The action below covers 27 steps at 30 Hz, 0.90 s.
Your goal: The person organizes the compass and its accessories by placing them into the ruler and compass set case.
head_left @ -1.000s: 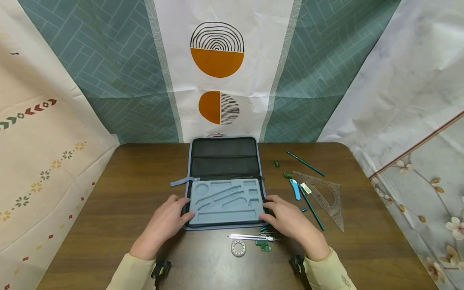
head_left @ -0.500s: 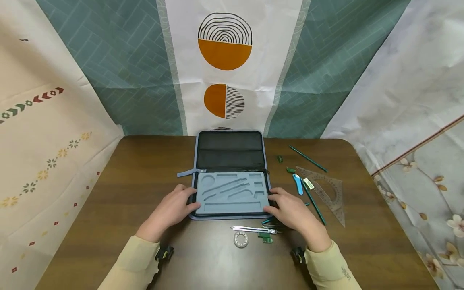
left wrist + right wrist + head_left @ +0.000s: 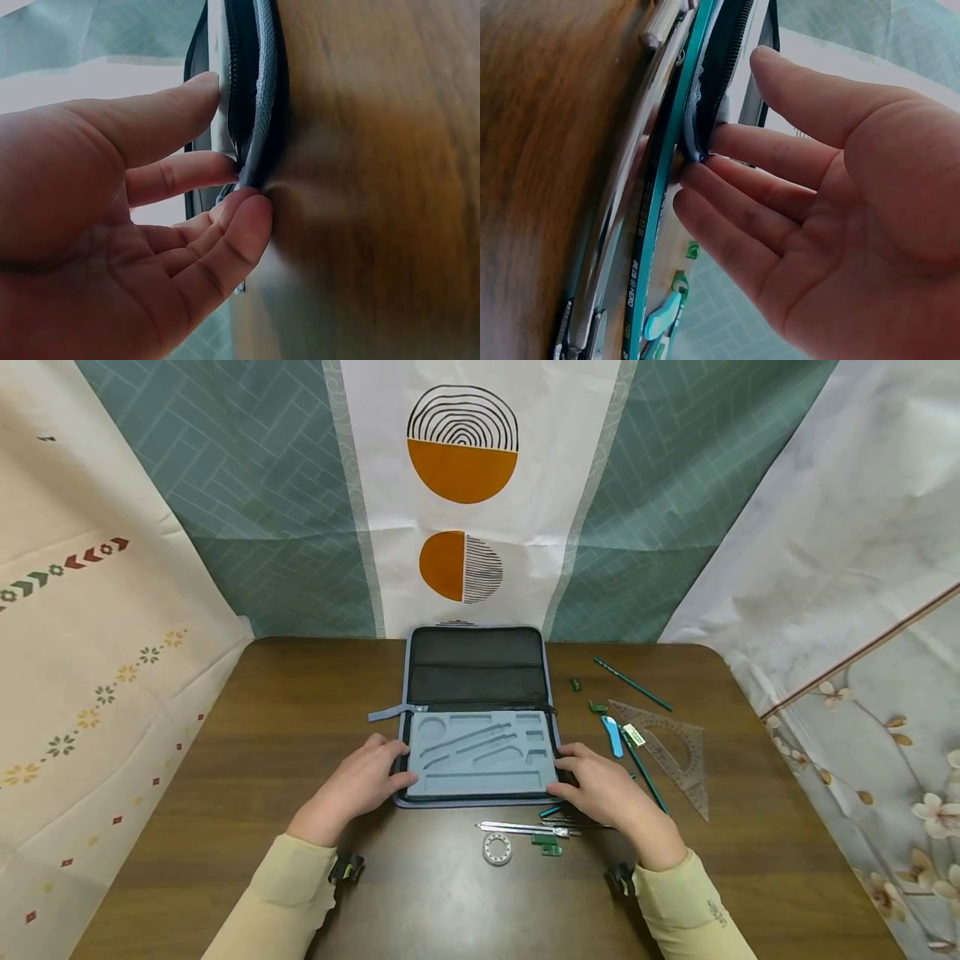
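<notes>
Centrally, near the table's back edge, lies an open case with a pale blue tray in its front half. Loosely spread, the left hand touches the case's left edge and the right hand, also spread, its right one; a clear set square lies towards the table's right edge.

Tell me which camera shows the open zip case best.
The head view: it shows both halves of the zip case from above, almost in full. The left and right wrist views each catch only a narrow strip of one side, close up and nearly edge-on.
</notes>
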Each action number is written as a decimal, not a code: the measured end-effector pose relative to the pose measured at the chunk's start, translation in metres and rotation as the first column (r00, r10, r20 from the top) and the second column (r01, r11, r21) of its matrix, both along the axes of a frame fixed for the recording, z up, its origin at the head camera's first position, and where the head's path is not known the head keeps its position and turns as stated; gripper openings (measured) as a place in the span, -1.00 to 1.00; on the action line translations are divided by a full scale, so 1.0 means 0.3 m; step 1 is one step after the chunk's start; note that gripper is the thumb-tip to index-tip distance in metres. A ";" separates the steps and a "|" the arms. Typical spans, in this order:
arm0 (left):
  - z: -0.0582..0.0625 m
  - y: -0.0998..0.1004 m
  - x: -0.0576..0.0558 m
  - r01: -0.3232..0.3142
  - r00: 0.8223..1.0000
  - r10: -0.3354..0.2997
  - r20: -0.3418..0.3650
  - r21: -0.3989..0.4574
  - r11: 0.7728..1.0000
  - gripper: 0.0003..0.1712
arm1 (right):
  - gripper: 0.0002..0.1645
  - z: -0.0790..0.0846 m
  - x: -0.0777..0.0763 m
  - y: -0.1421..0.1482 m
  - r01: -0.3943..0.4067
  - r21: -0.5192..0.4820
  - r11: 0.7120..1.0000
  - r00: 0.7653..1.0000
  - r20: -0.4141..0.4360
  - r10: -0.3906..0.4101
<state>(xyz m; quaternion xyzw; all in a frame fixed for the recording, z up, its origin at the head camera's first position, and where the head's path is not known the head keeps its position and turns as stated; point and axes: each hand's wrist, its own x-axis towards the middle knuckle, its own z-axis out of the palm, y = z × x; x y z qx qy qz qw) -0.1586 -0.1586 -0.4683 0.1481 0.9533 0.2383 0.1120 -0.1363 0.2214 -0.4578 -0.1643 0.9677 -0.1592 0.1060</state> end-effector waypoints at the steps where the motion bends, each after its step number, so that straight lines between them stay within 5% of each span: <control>1: 0.001 -0.001 0.000 0.000 1.000 0.000 0.003 0.003 1.000 -0.43 | -0.43 0.000 0.002 0.000 -0.004 0.002 1.000 1.000 -0.005 0.004; 18: 0.000 -0.014 -0.019 0.040 0.999 -0.039 0.010 -0.023 0.999 -0.40 | -0.42 -0.005 0.014 0.017 -0.014 -0.053 0.999 0.999 -0.032 0.012; 27: 0.005 -0.015 -0.021 0.057 0.998 -0.056 0.042 -0.022 0.998 -0.38 | -0.41 -0.011 0.062 -0.004 -0.048 -0.031 0.998 0.979 -0.198 0.040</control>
